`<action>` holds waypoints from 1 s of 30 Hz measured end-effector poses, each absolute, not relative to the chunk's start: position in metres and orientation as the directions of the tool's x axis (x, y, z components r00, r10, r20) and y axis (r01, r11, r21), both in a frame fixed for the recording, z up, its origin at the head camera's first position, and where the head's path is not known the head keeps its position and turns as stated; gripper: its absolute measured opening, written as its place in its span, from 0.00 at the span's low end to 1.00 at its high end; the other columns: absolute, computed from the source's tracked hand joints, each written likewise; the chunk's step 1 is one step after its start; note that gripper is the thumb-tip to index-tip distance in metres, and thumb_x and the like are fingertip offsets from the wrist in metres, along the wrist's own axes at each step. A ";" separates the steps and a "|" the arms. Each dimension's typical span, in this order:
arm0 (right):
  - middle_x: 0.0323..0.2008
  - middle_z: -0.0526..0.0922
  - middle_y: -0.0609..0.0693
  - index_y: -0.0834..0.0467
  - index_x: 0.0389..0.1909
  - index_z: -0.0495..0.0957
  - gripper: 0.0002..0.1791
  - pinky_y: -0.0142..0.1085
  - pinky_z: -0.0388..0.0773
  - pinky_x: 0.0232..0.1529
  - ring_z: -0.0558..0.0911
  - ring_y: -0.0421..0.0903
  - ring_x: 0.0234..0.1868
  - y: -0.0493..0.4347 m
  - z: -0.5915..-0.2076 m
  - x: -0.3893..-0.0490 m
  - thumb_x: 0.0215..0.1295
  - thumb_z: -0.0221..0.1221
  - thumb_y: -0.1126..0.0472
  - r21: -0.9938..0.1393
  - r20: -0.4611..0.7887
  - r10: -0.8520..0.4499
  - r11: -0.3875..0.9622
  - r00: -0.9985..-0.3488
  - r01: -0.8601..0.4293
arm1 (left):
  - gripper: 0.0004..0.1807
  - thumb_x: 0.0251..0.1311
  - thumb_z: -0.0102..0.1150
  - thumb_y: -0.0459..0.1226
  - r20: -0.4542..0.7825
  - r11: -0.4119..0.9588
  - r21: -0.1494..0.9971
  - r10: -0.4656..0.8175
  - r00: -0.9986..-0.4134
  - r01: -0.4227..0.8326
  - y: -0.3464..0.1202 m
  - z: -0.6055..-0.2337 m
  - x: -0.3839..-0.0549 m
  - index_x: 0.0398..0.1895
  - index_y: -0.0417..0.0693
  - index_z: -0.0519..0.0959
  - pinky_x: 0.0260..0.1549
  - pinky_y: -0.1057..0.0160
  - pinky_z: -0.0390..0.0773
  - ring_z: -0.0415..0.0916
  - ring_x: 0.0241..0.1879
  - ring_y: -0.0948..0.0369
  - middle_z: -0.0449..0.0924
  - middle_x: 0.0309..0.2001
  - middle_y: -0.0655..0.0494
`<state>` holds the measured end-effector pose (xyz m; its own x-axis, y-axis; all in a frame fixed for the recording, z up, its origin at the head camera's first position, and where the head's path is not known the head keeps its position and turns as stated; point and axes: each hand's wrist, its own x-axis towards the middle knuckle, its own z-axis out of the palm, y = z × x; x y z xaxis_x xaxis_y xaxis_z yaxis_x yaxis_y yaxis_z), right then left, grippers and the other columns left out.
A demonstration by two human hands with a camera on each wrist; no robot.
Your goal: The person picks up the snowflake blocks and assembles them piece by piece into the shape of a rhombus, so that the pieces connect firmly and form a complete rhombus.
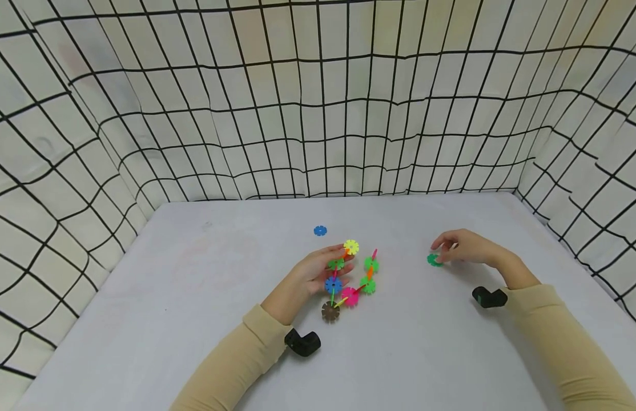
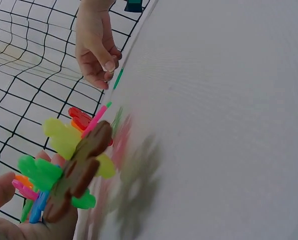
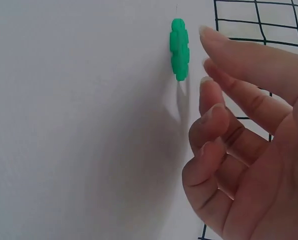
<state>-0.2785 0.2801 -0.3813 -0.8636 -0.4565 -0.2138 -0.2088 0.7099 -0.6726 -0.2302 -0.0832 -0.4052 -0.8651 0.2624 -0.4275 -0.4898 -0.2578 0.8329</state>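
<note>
My left hand (image 1: pixel 306 275) holds a curved chain of notched plastic snowflake discs by its left side, near a green disc (image 1: pixel 336 264) and a blue disc (image 1: pixel 333 285). The chain runs from a yellow disc (image 1: pixel 351 247) down to a brown disc (image 1: pixel 330 311), then through a pink disc (image 1: pixel 350 296) up to two green ones. In the left wrist view the brown disc (image 2: pixel 81 172) hides part of the chain. A loose green disc (image 3: pixel 179 50) lies on the table just beyond the fingertips of my right hand (image 1: pixel 466 248), whose loosely bent fingers hold nothing.
A loose blue disc (image 1: pixel 320 230) lies farther back on the white-covered table (image 1: pixel 205 342). White walls with black netting (image 1: pixel 323 123) rise behind and on both sides. Black devices (image 1: pixel 302 343) sit at both wrists.
</note>
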 end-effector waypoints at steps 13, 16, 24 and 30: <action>0.30 0.71 0.48 0.64 0.45 0.79 0.16 0.38 0.64 0.36 0.70 0.46 0.34 0.274 -0.385 -0.280 0.64 0.70 0.59 -0.639 -0.255 -0.440 0.745 -0.861 -0.192 | 0.22 0.76 0.55 0.37 -0.411 -0.265 0.837 0.275 -0.869 -0.479 -0.086 -0.400 -0.226 0.69 0.42 0.71 0.47 0.53 0.84 0.83 0.43 0.58 0.82 0.54 0.47; 0.30 0.71 0.48 0.64 0.42 0.77 0.15 0.39 0.65 0.37 0.70 0.47 0.35 0.272 -0.385 -0.278 0.62 0.71 0.60 -0.646 -0.241 -0.439 0.738 -0.865 -0.194 | 0.21 0.76 0.55 0.37 -0.417 -0.263 0.836 0.267 -0.869 -0.482 -0.085 -0.402 -0.227 0.69 0.43 0.71 0.47 0.53 0.84 0.83 0.43 0.58 0.82 0.55 0.47; 0.28 0.74 0.48 0.64 0.43 0.75 0.15 0.36 0.67 0.33 0.71 0.46 0.32 0.273 -0.382 -0.277 0.65 0.68 0.60 -0.674 -0.231 -0.429 0.718 -0.874 -0.174 | 0.21 0.77 0.54 0.37 -0.434 -0.263 0.833 0.238 -0.869 -0.487 -0.083 -0.406 -0.230 0.69 0.44 0.71 0.39 0.56 0.85 0.83 0.40 0.58 0.82 0.54 0.47; 0.30 0.79 0.49 0.66 0.52 0.73 0.17 0.36 0.69 0.32 0.72 0.46 0.31 0.272 -0.379 -0.279 0.70 0.64 0.60 -0.736 -0.209 -0.419 0.662 -0.883 -0.139 | 0.22 0.76 0.54 0.37 -0.440 -0.259 0.831 0.236 -0.866 -0.493 -0.082 -0.405 -0.229 0.70 0.44 0.71 0.39 0.57 0.85 0.83 0.40 0.58 0.81 0.54 0.47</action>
